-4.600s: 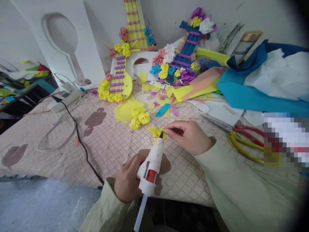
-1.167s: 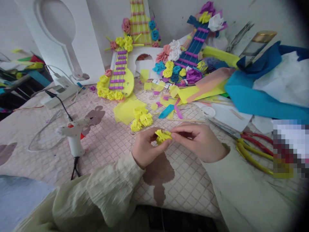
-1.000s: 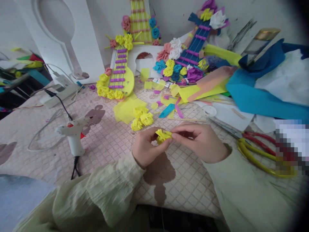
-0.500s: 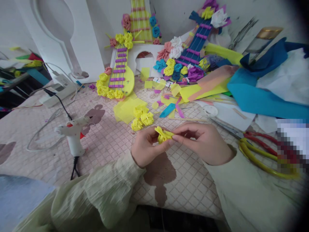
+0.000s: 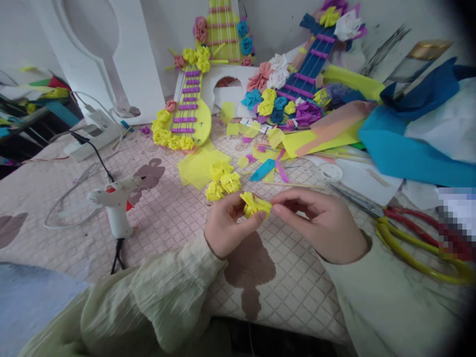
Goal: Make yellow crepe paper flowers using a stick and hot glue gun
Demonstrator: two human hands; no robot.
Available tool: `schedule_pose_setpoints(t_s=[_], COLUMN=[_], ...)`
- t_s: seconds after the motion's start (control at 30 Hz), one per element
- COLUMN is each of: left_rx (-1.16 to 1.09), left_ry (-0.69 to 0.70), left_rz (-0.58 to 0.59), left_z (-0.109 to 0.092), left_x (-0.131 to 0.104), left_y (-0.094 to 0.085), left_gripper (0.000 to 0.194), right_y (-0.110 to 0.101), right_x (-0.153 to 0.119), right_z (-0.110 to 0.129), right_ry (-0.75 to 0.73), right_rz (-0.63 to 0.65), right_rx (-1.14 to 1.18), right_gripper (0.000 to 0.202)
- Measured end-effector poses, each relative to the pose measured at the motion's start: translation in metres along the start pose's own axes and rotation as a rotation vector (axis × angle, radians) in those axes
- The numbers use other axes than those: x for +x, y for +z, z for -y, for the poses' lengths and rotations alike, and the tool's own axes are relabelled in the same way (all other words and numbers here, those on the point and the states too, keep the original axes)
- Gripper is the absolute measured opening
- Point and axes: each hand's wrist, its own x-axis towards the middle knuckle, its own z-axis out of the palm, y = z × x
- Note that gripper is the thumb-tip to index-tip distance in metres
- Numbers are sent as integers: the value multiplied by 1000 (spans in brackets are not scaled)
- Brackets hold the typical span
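A yellow crepe-paper flower (image 5: pixel 255 205) is pinched in my left hand (image 5: pixel 232 223), the thumb across its front and the fingers behind it. At the flower's right edge, my right hand (image 5: pixel 320 220) has its thumb and forefinger closed together. Whether a bit of petal is between those fingertips is too small to tell. Just beyond my left hand lie several finished yellow paper flowers (image 5: pixel 223 181), beside a stack of yellow paper squares (image 5: pixel 197 166).
A white glue gun (image 5: pixel 117 208) stands at left, its cord near a power strip (image 5: pixel 94 136). Scissors (image 5: pixel 405 233) lie at right. Behind are a yellow paper instrument (image 5: pixel 201 119), a blue one (image 5: pixel 312 64), a white cutout board (image 5: pixel 137 59), paper scraps and blue paper (image 5: pixel 390 144).
My right hand has shifted slightly right, its fingertips moving off the flower's front to its edge. The flower looks a little more spread. The whole view has shifted slightly.
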Motion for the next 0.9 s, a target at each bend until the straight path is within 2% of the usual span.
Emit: schedule_pose_setpoints(t_s=[0.4,0.57,0.9], left_rx=[-95,-185,-180], left_ry=[-22,-139,-146], left_rz=[-57,-18,-29], left_z=[-4,-9,-10], left_x=[0,-1,-2], left_y=[2,2,1], left_gripper=[16,20,17], right_y=[-1,0,0], right_x=[-1,-1,-5], right_z=[1,2,7], right_ry=[-15,-100,-287], right_rz=[-51,-49,-100], right_rx=[-30,-68,-239], right_gripper=[4,3,9])
